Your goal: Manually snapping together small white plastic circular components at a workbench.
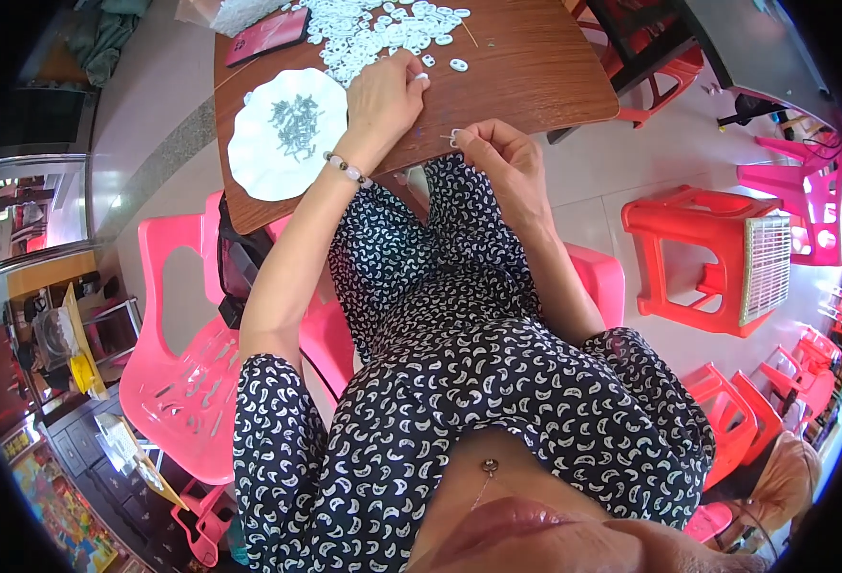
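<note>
My left hand (383,100) rests at the near side of a pile of small white oval plastic pieces with holes (368,43). Its fingertips are pinched on one small white piece (423,81), partly hidden by the fingers. Over the table's near edge, my right hand (509,158) has thumb and forefinger closed on another white oval piece (455,138). A thin pin-like bit sticks out of that piece to the left. Left of my left wrist, a white scalloped plate (246,153) carries a heap of small grey metal pins or screws (297,126).
A pink flat case or phone (266,38) lies by the pile on the brown wooden table (545,81), with a thin stick (471,35) to the right. A pink chair (187,382) stands at left, a red stool (698,253) at right. Another person (784,482) is at lower right.
</note>
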`<state>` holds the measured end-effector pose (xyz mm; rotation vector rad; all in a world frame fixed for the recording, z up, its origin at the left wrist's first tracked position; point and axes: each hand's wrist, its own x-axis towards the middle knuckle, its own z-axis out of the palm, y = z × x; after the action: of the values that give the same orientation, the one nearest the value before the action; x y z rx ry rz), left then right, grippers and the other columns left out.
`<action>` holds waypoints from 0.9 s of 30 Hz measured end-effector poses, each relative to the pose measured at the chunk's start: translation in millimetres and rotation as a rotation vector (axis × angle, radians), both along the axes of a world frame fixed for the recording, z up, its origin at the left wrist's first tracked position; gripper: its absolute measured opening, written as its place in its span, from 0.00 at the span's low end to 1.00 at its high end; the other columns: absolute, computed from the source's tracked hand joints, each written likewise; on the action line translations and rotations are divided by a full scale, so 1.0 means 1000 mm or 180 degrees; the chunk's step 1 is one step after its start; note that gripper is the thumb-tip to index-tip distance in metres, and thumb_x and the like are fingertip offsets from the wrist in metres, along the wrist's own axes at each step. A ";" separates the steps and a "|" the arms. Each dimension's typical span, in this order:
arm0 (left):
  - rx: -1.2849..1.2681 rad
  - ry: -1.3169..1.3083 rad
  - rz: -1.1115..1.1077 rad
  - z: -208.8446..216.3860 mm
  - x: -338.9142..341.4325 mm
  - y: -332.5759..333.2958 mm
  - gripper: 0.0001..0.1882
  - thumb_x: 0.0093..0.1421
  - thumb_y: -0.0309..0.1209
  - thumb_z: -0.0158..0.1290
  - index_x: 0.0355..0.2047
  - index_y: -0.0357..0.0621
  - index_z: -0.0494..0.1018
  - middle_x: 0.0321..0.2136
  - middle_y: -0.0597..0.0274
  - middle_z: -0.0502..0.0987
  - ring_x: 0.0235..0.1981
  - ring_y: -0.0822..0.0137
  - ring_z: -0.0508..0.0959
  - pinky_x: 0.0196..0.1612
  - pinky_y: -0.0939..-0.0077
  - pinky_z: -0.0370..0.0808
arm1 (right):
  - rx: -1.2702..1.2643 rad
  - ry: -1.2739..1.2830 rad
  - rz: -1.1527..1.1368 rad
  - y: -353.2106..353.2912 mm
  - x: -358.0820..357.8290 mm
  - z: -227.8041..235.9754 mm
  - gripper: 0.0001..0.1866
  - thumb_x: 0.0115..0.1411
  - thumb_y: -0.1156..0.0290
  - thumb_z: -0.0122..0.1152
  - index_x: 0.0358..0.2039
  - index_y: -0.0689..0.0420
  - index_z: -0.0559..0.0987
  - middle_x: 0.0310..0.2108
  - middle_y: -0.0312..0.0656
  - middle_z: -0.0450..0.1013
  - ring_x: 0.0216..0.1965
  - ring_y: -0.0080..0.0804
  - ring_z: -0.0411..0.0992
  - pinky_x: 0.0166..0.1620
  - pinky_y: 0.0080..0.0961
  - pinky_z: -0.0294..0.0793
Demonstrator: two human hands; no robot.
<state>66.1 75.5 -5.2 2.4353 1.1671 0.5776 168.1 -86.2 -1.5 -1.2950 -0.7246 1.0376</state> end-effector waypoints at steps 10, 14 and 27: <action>-0.3657 -0.2237 0.0228 0.019 -0.038 -0.033 0.19 0.59 0.35 0.59 0.48 0.38 0.75 0.38 0.62 0.80 0.36 0.77 0.79 0.38 0.87 0.75 | 0.0169 0.0346 0.0007 -0.002 -0.003 0.006 0.09 0.60 0.68 0.60 0.29 0.61 0.77 0.23 0.27 0.70 0.26 0.10 0.64 0.29 0.11 0.65; -0.4445 -0.2864 0.0105 0.025 -0.060 -0.055 0.19 0.62 0.33 0.55 0.51 0.35 0.72 0.39 0.57 0.80 0.36 0.73 0.80 0.39 0.85 0.78 | 0.0209 0.0187 0.0050 -0.001 -0.004 0.002 0.09 0.60 0.68 0.60 0.30 0.62 0.76 0.24 0.29 0.72 0.26 0.11 0.66 0.29 0.12 0.69; -0.4248 -0.3058 0.0278 0.016 -0.083 -0.079 0.17 0.60 0.34 0.58 0.45 0.35 0.76 0.36 0.58 0.81 0.34 0.73 0.80 0.40 0.83 0.78 | 0.0257 -0.0077 0.0171 -0.003 -0.018 0.005 0.11 0.59 0.67 0.61 0.28 0.63 0.77 0.21 0.31 0.73 0.23 0.13 0.67 0.27 0.13 0.67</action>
<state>-17.3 -3.9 10.4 0.7951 0.7624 0.5781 150.5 -89.2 3.9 -1.2260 -0.8156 1.0271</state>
